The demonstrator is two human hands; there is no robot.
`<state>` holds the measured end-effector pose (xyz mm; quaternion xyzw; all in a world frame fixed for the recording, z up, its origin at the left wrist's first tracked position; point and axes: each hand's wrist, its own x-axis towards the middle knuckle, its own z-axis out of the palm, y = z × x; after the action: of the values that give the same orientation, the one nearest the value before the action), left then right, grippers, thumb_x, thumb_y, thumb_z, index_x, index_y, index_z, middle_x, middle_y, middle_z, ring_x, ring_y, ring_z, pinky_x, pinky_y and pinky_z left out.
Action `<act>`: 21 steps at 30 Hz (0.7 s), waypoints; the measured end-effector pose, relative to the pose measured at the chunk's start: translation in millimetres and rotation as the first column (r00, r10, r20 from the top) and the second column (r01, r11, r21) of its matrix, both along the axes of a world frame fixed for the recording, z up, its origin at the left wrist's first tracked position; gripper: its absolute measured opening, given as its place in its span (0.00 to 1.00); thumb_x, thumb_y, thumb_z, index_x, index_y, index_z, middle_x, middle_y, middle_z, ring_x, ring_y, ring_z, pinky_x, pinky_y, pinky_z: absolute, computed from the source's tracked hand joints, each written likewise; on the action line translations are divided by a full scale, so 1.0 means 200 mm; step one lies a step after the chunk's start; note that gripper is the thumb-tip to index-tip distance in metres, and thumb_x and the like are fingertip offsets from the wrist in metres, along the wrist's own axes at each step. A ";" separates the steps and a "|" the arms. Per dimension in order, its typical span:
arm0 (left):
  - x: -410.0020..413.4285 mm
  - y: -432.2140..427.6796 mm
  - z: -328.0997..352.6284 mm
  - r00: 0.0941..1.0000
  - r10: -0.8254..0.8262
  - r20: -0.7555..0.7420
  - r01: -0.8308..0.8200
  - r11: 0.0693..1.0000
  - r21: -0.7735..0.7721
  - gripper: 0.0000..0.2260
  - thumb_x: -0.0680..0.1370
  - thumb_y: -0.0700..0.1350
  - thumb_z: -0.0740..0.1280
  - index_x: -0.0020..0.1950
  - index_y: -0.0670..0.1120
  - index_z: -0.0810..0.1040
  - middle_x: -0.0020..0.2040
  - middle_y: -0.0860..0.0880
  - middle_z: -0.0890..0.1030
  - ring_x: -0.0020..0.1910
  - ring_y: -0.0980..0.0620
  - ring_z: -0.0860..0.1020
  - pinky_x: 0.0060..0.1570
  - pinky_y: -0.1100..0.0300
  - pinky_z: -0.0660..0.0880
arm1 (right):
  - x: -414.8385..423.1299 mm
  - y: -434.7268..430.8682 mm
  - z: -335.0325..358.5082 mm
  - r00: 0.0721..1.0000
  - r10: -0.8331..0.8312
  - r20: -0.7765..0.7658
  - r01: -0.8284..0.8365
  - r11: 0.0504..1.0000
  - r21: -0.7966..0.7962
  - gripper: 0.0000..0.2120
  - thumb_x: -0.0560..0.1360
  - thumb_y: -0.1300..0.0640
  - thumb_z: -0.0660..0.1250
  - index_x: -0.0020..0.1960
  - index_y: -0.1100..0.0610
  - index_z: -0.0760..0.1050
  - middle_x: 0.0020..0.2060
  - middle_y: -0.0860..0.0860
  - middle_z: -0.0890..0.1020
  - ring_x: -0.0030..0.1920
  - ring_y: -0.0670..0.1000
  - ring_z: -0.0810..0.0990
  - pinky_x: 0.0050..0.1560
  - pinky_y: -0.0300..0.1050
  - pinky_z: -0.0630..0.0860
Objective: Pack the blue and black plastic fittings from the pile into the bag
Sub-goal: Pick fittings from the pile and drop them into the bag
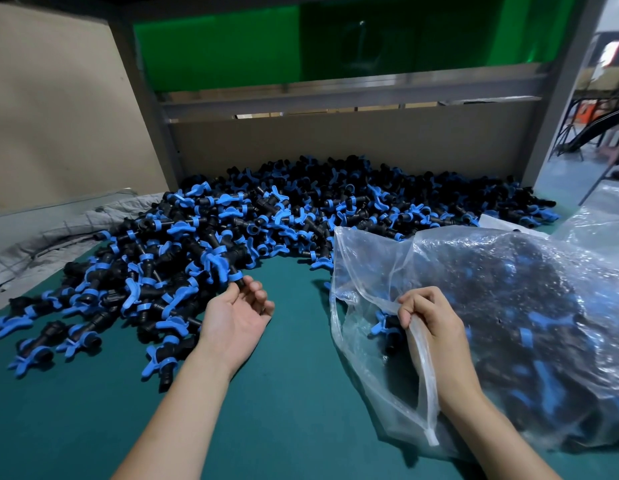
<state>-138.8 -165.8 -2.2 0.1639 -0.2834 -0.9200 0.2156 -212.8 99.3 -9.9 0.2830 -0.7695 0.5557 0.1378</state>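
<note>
A big pile of blue and black plastic fittings [252, 216] spreads over the back and left of the green table top [284, 393]. At the right lies a clear plastic bag [509, 271], well filled with fittings, its mouth facing left. My right hand [429, 323] grips the bag's rim and holds the mouth up. My left hand [239, 313] lies palm up at the pile's near edge, its fingertips touching the black end of a fitting [237, 277]. Its fingers are loosely curled and I cannot tell whether they pinch that fitting.
A grey quilted cloth [59, 230] lies at the table's left edge. A beige back board [335, 140] and a grey metal frame [152, 126] close off the rear. More clear plastic [599, 220] sits at the far right.
</note>
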 end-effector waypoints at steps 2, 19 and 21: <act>-0.02 0.02 0.00 0.997 0.032 0.066 -0.027 0.996 -0.082 0.13 0.85 0.48 0.54 0.47 0.45 0.74 0.38 0.50 0.75 0.36 0.54 0.72 0.41 0.60 0.69 | 0.00 0.00 0.00 1.000 0.001 -0.003 -0.001 1.000 -0.003 0.19 0.68 0.76 0.62 0.33 0.52 0.71 0.43 0.45 0.73 0.46 0.44 0.74 0.42 0.31 0.65; -0.03 0.08 0.00 0.971 0.195 0.134 -0.144 0.937 -0.318 0.09 0.81 0.32 0.61 0.53 0.46 0.75 0.39 0.48 0.75 0.35 0.55 0.75 0.35 0.63 0.75 | 0.00 0.00 0.00 1.000 -0.022 -0.012 0.022 0.999 0.035 0.20 0.68 0.75 0.63 0.32 0.50 0.70 0.43 0.44 0.73 0.46 0.45 0.74 0.42 0.34 0.65; -0.03 0.09 0.01 0.972 0.193 0.131 -0.141 0.933 -0.330 0.09 0.81 0.32 0.61 0.52 0.46 0.75 0.39 0.49 0.75 0.35 0.55 0.75 0.35 0.63 0.75 | 0.00 0.00 0.00 1.000 -0.027 -0.008 0.027 0.999 0.039 0.20 0.68 0.75 0.63 0.32 0.50 0.70 0.44 0.44 0.73 0.46 0.45 0.74 0.42 0.33 0.65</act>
<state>-144.6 -147.7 -0.4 0.2243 -0.4297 -0.8240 0.2934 -212.1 99.8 -9.0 0.2772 -0.7836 0.5375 0.1424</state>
